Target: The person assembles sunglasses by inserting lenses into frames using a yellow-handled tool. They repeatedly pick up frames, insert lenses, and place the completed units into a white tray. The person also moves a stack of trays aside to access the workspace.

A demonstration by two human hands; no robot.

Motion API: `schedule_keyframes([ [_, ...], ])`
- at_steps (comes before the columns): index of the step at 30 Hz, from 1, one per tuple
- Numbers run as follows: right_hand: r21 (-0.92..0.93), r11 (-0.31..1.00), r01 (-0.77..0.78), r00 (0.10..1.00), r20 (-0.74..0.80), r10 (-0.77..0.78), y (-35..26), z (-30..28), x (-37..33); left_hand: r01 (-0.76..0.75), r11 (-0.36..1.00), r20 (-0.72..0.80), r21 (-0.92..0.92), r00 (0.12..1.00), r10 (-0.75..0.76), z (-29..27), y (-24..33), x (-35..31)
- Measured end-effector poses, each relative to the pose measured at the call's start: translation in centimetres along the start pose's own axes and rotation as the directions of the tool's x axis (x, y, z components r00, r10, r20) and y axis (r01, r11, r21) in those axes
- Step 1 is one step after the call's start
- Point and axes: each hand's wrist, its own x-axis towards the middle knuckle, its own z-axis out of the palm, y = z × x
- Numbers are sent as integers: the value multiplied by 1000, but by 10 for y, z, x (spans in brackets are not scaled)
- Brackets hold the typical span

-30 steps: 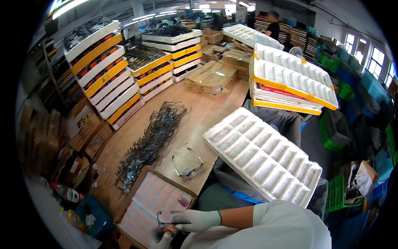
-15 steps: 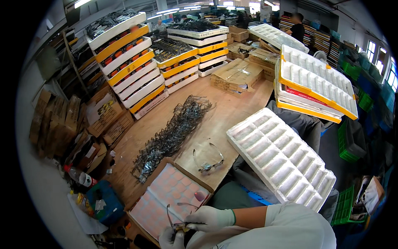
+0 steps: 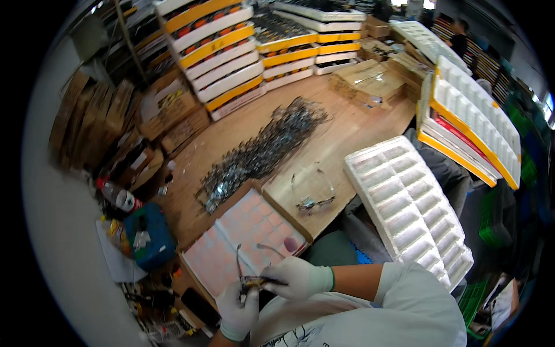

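We see both of our hands in pale gloves low in the view, meeting over the near edge of a wooden worktable (image 3: 358, 130). Our left hand (image 3: 238, 309) comes up from below with its fingers curled, and our right hand (image 3: 298, 276) reaches in from the right with its fingers bent down; between them we pinch a thin wire spectacle frame (image 3: 250, 272), whose slim arms stick up and out toward a pink compartment tray (image 3: 231, 237). Both hands are closed on the frame, though we cannot tell exactly which fingertips grip it. The frame sits just above the near end of the pink tray, touching only our gloves as far as we can make out. Beyond the tray lies a long heap of similar metal frames (image 3: 263, 151) running diagonally across the table, and one clear pair of glasses (image 3: 312, 188) rests alone just right of it. A white moulded tray (image 3: 410, 205) with rows of empty pockets overhangs the table's right edge. A blue box (image 3: 149, 240) stands at our left, near a red-capped bottle (image 3: 118, 196). Stacked white and yellow trays (image 3: 225, 58) fill the far end.
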Motion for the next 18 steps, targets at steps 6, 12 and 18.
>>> schedule_keyframes([
  [6, 189, 981, -34, 993, 118, 12, 37, 17, -2, 45, 987, 424, -152, 905, 24, -14, -26, 29],
  [12, -102, 985, -139, 990, -41, 135, 69, -3, 1, 50, 988, 475, -146, 880, 26, 20, -51, 73],
  [18, -692, 511, -509, 860, -382, 339, 177, -72, -11, 445, 839, -134, 312, 895, -424, 22, -203, 201],
])
